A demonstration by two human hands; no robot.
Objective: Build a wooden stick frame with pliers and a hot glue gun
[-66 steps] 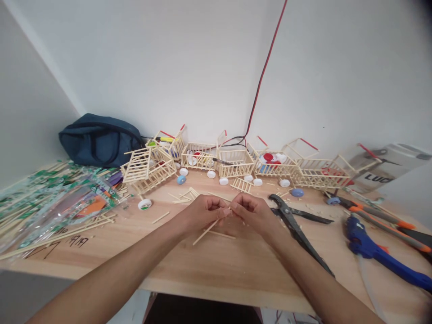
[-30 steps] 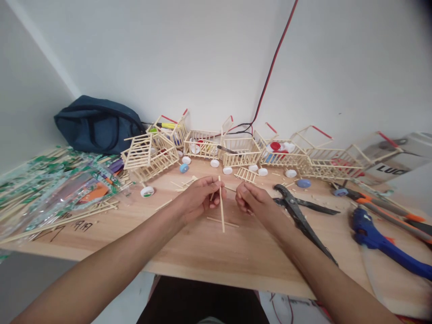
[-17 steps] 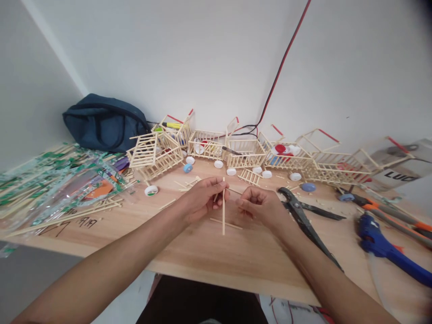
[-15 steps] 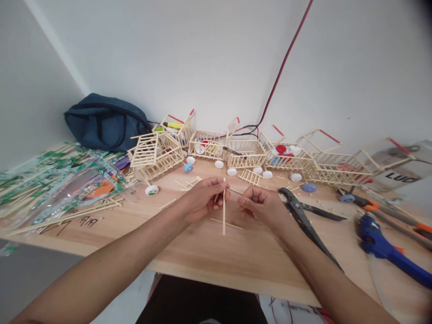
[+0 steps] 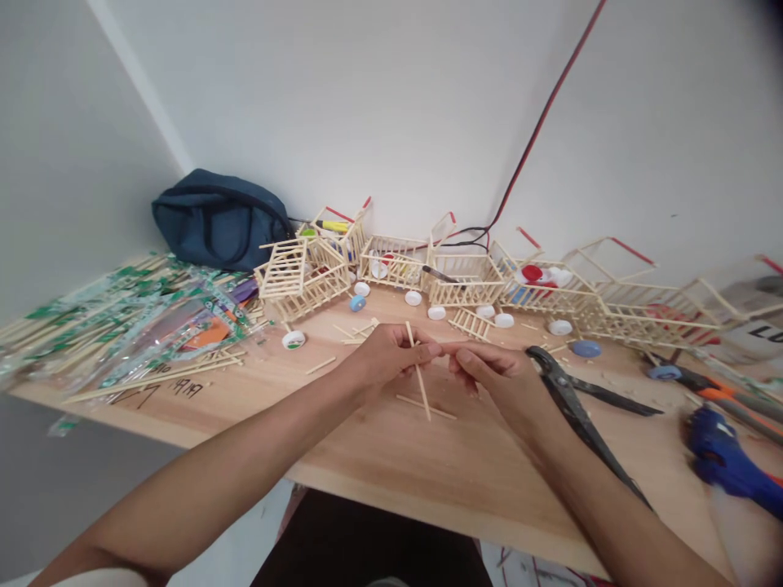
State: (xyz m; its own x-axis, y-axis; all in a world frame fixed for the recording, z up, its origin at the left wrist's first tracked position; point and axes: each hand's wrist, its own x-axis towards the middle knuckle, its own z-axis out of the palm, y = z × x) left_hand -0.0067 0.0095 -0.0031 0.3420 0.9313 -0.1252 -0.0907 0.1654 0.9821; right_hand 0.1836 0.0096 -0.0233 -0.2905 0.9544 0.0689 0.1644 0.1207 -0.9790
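My left hand is closed in a pinch on a thin wooden stick that stands nearly upright over the wooden table, its lower end pointing at me. My right hand is closed too, with its fingertips meeting the left hand's at the stick. I cannot make out whether it grips the stick or something smaller. Another loose stick lies flat on the table just under both hands.
Black shears lie right of my right hand; a blue glue gun and orange-handled tools lie farther right. Several stick carts with bottle caps line the wall. A dark blue bag and stick packets fill the left.
The right hand has moved in to meet the left at the stick, which now leans a little. The camera has swung left, so everything sits further right in view.
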